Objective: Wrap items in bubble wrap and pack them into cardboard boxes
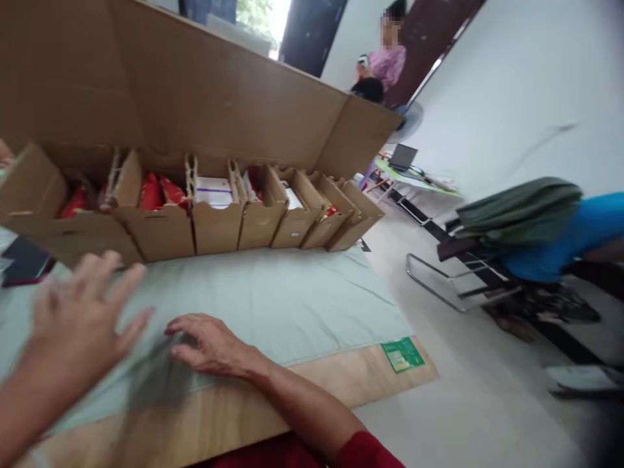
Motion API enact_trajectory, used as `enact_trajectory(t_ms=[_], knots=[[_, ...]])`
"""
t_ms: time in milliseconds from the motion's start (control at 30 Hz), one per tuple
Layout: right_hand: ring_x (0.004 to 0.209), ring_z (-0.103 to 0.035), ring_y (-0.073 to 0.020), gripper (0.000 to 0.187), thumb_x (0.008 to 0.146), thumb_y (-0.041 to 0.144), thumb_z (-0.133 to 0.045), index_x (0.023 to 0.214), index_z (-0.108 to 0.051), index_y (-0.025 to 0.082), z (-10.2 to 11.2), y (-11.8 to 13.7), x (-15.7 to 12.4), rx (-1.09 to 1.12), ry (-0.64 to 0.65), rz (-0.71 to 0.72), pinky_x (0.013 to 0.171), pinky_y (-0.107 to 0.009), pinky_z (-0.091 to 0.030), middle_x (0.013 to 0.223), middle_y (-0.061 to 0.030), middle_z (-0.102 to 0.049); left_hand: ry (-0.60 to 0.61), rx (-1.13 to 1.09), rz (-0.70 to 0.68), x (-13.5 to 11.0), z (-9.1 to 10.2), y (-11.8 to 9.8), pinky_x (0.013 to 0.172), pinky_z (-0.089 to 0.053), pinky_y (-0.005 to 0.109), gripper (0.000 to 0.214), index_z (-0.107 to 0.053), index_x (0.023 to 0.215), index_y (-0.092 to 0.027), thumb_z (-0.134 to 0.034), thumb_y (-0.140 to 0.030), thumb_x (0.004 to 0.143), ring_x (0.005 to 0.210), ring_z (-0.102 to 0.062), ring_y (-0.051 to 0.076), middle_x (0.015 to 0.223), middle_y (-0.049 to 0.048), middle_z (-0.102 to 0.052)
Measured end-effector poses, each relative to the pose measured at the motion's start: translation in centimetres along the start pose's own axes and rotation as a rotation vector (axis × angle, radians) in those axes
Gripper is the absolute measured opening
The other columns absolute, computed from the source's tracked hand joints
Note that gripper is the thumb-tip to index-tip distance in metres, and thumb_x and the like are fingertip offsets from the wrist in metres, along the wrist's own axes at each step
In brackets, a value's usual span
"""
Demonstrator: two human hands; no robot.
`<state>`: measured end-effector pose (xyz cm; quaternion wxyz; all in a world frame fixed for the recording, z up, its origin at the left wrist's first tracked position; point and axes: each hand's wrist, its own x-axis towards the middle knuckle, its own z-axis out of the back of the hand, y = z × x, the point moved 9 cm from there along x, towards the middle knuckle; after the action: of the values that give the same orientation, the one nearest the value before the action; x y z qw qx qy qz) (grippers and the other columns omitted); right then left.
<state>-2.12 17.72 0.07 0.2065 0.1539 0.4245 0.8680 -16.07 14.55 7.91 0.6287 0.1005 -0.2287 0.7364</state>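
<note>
My left hand (pixel 82 312) is raised over the left part of the table, fingers spread and slightly blurred, holding nothing. Lower and to its right, my right hand (pixel 212 344) is at the pale green cloth (pixel 273 299), fingers loosely curved and thumb apart, with nothing between them. Beyond both hands stands a row of cardboard bins (pixel 217 229). Red packets (pixel 152 192) show in some bins. A white box with a purple stripe (pixel 214 195) sits in a middle one.
Behind the bins rises a tall cardboard panel (pixel 229 97). A green label (pixel 402 355) lies at the wooden table edge (pixel 322 383). To the right are a chair (pixel 453 286) with a dark green garment (pixel 521 208), and a person in blue (pixel 541 247). Another person (pixel 387 62) is farther back.
</note>
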Motion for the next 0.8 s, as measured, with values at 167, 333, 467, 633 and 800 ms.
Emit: enact_trajectory(t_ms=[167,333,467,633,800], knots=[[0.114,-0.069,-0.0192,0.017,0.091,0.025,-0.066,0.106,-0.073,0.022,14.2,-2.9,-8.5,-0.183,-0.276,-0.049,0.104,-0.035,-0.050,0.119,-0.0064,-0.076,0.030,-0.189,-0.343,-7.7,-6.0,-14.6,0.112,-0.038,0.065,0.067,-0.036,0.157,-0.029,-0.051,-0.032,0.092,0.145,-0.043,0.041,0.157,0.0194,-0.045],[0.114,-0.068,-0.0240,0.027,0.086,0.016,-0.055,0.107,-0.072,0.020,36.4,-6.7,-18.0,-0.711,-0.861,-0.505,0.095,-0.040,-0.054,0.121,-0.0098,-0.075,0.062,-0.237,-0.342,-10.6,-11.9,-12.5,0.095,-0.054,0.064,0.084,-0.026,0.161,-0.034,-0.059,-0.040,0.085,0.135,-0.054,0.045,0.152,0.0212,-0.052],[0.112,-0.067,-0.0273,0.034,0.093,0.019,-0.046,0.117,-0.070,0.016,42.7,-8.5,-16.8,-0.823,-0.831,-0.671,0.096,-0.041,-0.050,0.120,-0.0136,-0.074,0.068,-0.263,-0.289,-8.5,-11.3,-12.6,0.097,-0.056,0.061,0.084,-0.022,0.161,-0.040,-0.059,-0.039,0.086,0.139,-0.051,0.043,0.155,0.0170,-0.048],[0.095,-0.073,-0.0285,0.021,0.086,0.026,-0.067,0.102,-0.072,0.014,38.6,-14.3,-12.6,-0.770,-0.590,-0.829,0.082,-0.035,-0.052,0.101,-0.0148,-0.079,0.013,-0.269,-0.129,-1.3,-9.7,-15.4,0.109,-0.045,0.065,0.067,-0.030,0.158,-0.026,-0.047,-0.040,0.095,0.148,-0.038,0.042,0.160,0.0229,-0.037],[0.107,-0.071,-0.0220,0.039,0.086,0.028,-0.071,0.124,-0.066,0.017,34.7,-16.0,-11.1,-0.679,-0.560,-0.718,0.087,-0.027,-0.051,0.118,-0.0097,-0.076,-0.004,-0.234,-0.233,6.0,-9.2,-19.9,0.113,-0.040,0.062,0.052,-0.049,0.144,-0.014,-0.047,-0.034,0.095,0.150,-0.033,0.043,0.159,0.0268,-0.036]])
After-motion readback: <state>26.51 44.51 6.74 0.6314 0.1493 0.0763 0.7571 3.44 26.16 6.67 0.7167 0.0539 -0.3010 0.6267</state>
